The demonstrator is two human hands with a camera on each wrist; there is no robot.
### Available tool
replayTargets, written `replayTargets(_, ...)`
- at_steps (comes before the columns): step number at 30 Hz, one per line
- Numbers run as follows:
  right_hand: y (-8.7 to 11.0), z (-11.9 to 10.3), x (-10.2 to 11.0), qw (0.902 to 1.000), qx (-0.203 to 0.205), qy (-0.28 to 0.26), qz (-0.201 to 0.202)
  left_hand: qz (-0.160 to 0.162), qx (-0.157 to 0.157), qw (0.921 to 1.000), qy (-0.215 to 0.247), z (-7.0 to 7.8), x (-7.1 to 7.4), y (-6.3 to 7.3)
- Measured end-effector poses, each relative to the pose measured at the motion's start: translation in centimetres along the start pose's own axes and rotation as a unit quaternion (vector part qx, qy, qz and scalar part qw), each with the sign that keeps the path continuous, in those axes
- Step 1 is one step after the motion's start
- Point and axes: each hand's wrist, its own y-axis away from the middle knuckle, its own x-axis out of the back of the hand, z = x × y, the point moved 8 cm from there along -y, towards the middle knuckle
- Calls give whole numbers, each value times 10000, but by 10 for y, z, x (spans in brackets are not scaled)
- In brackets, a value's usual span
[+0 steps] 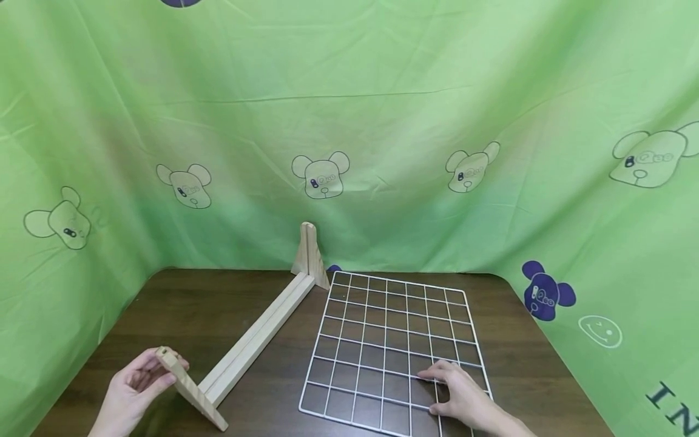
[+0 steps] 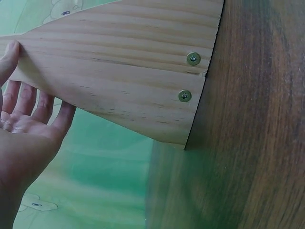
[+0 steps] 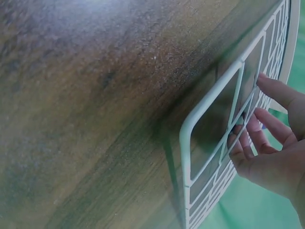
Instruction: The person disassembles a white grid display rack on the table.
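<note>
A pale wooden stand (image 1: 262,334) has a long grooved bar between two tapered end pieces. My left hand (image 1: 133,385) holds the narrow top of the near end piece (image 2: 119,67), thumb on one face and fingers at the other. Two screw heads show near the wide base of that piece in the left wrist view. Right of the stand, a white wire grid panel (image 1: 377,352) spreads over the table. Toward its near right part, my right hand (image 1: 461,394) grips the wires, with fingertips reaching into the openings in the right wrist view.
Beneath everything lies a dark wood-grain table (image 1: 180,303) with rounded far corners. A green cloth (image 1: 382,91) printed with bear heads hangs behind and at both sides. The far end piece (image 1: 309,255) stands upright near the cloth, close to the grid's far left corner.
</note>
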Motion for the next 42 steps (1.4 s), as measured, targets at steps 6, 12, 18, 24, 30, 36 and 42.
replayTargets(6,-2,4,0,9997,-210,-92,-101,72,67,9999,-34,-2,2,2)
replayTargets(12,-3,5,0,9995,-238,-70,-182,206,406,9982,-392,-5,2,4)
replayTargets(18,-5,6,0,9993,-136,-133,-307,292,313,9990,-146,-3,-1,7)
replayTargets(24,-7,8,0,9993,24,-149,-350,186,-58,9996,206,5,-8,8)
replayTargets(30,-9,10,2,9993,14,-89,-359,369,58,9993,92,6,-10,8)
replayTargets(36,-13,12,1,9986,343,-167,-377,644,150,9976,187,6,-16,9)
replayTargets(42,-17,14,1,9975,425,-254,-513,761,-81,9970,85,9,-26,9)
